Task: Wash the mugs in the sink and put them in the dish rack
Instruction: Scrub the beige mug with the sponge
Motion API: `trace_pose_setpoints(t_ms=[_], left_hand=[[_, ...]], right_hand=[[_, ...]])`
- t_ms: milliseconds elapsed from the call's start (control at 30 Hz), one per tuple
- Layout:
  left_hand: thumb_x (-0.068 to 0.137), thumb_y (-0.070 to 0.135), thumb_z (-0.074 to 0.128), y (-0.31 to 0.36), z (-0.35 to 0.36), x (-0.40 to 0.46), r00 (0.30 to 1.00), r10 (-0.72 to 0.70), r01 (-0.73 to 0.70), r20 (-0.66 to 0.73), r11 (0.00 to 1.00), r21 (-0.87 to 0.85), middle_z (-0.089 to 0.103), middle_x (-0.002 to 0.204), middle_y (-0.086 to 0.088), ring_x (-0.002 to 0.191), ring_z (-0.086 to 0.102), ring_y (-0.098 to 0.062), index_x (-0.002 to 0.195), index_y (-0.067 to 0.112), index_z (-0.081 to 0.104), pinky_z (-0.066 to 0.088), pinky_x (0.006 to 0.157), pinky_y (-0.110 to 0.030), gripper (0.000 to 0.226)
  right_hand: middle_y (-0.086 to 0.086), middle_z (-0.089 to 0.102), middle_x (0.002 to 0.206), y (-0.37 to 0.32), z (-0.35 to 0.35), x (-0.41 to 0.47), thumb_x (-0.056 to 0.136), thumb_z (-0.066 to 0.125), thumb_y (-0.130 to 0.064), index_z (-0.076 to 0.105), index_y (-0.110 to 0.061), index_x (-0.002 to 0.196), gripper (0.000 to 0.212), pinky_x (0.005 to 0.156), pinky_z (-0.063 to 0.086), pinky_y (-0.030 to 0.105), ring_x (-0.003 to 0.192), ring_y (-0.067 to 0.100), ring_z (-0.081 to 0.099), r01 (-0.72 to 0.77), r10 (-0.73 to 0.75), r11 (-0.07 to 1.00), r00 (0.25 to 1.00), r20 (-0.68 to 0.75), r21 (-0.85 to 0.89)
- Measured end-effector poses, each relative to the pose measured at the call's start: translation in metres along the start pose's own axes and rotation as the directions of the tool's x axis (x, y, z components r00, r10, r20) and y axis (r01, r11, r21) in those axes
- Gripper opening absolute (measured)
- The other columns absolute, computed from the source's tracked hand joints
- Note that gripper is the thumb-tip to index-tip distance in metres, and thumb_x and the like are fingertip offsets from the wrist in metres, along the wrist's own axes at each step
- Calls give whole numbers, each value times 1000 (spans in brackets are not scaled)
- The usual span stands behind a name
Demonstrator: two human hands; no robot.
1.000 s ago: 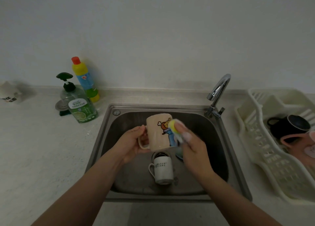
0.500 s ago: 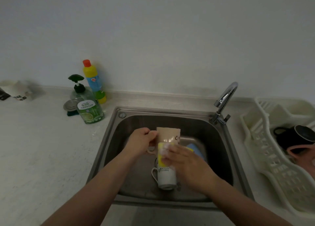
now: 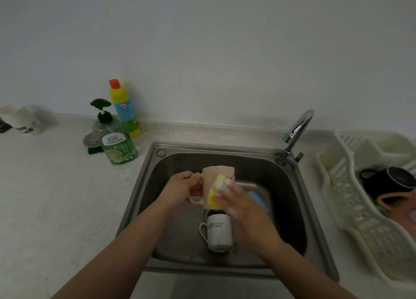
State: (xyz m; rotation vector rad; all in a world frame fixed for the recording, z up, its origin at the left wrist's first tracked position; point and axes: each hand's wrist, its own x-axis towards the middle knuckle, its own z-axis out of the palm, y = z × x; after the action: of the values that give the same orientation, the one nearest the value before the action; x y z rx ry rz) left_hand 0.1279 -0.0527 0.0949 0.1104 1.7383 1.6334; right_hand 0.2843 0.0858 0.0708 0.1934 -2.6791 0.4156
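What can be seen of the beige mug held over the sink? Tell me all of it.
The tall beige ceramic-looking mug is held roughly upright above the steel sink. The left hand grips its loop handle on the left side. The right hand, soapy at the fingers, presses a yellow sponge against its front wall. No print shows from here.

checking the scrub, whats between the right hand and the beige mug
In the head view, a yellow sponge lies between the right hand and the beige mug, pressed against the mug's side.
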Motion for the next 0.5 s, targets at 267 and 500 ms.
trace_pose_setpoints(t_ms=[267,500], left_hand=[[103,20,45,0,-3,1,985,-40,58,168,993,-100,71,86,-9,73,69,-19,101,7,63,59,58,-37,22],[103,24,42,-5,-1,1,976,-48,87,212,980,-178,72,90,-10,84,71,-23,110,5,62,60,63,-38,28]], right_hand=[[1,37,153,4,-13,4,97,35,-18,41,-27,145,49,114,34,39,143,14,31,-284,330,900,939,-93,331],[-11,48,145,3,-23,11,100,43,-9,50,-34,138,46,104,45,31,134,11,45,-364,495,708,867,-57,605]])
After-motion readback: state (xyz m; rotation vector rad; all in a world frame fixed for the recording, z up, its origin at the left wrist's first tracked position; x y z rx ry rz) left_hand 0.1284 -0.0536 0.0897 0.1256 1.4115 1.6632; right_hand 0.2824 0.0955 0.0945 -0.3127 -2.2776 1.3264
